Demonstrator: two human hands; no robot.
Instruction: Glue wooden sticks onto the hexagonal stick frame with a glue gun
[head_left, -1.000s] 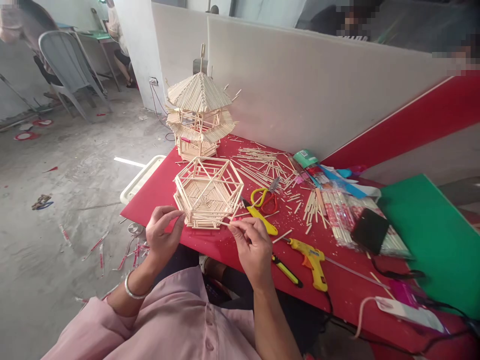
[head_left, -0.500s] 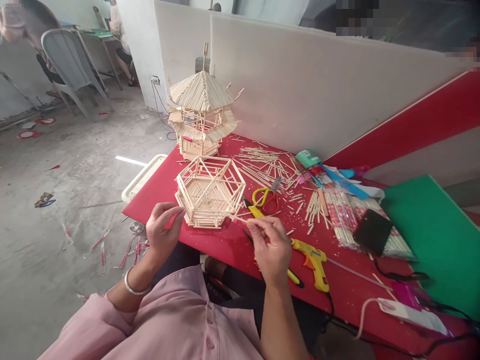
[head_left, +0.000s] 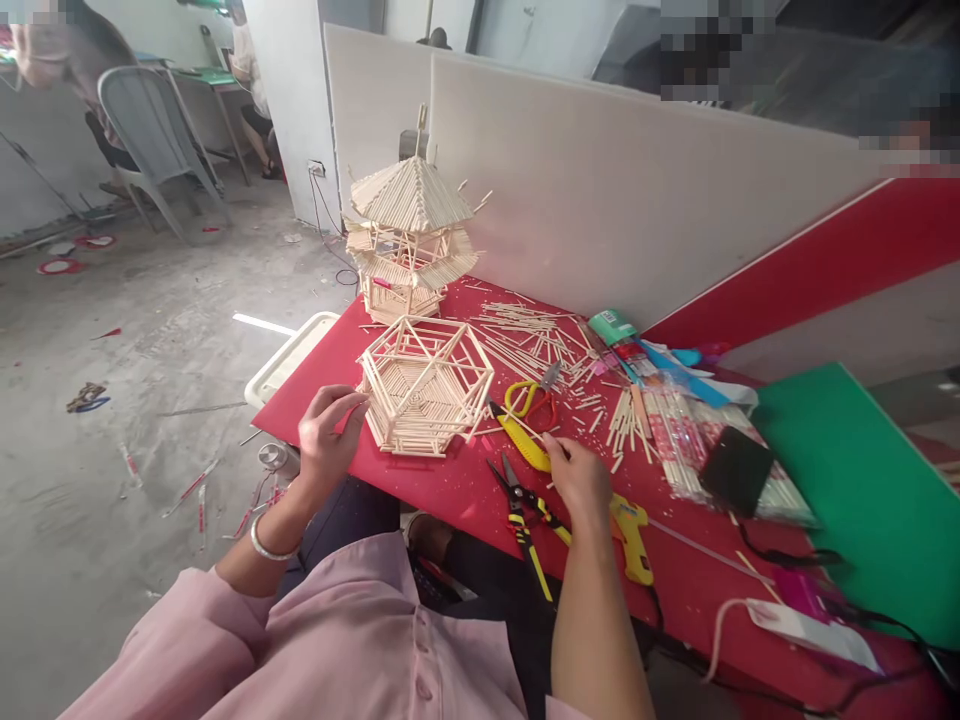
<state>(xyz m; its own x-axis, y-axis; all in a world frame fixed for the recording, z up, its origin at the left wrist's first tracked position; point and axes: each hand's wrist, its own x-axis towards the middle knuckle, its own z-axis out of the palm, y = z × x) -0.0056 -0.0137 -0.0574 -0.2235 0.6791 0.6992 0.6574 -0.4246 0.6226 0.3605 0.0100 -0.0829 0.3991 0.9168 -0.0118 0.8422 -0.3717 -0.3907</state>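
A hexagonal frame of thin wooden sticks (head_left: 429,400), with a floor of sticks, stands on the red table. My left hand (head_left: 328,432) is at its left side, thumb and fingers bent together in a pinch; whatever is between the tips is too small to make out. To the right of the frame, my right hand (head_left: 582,482) is closed on the end of a thin wooden stick (head_left: 529,428), which points up and left across a yellow utility knife (head_left: 525,443). Pliers with black and yellow handles (head_left: 531,515) lie below that hand, and a yellow glue gun (head_left: 634,540) to its right.
A stick pagoda (head_left: 412,235) stands behind the frame. Scissors (head_left: 531,398), loose sticks (head_left: 517,330), packed sticks (head_left: 679,430), a black phone (head_left: 739,468) and a green board (head_left: 847,500) lie rightward. A white panel (head_left: 585,190) borders the table's back.
My right hand has moved right with its stick, away from the frame, and the pliers now show fully. My left hand stays by the frame's left side. The view has shifted slightly.
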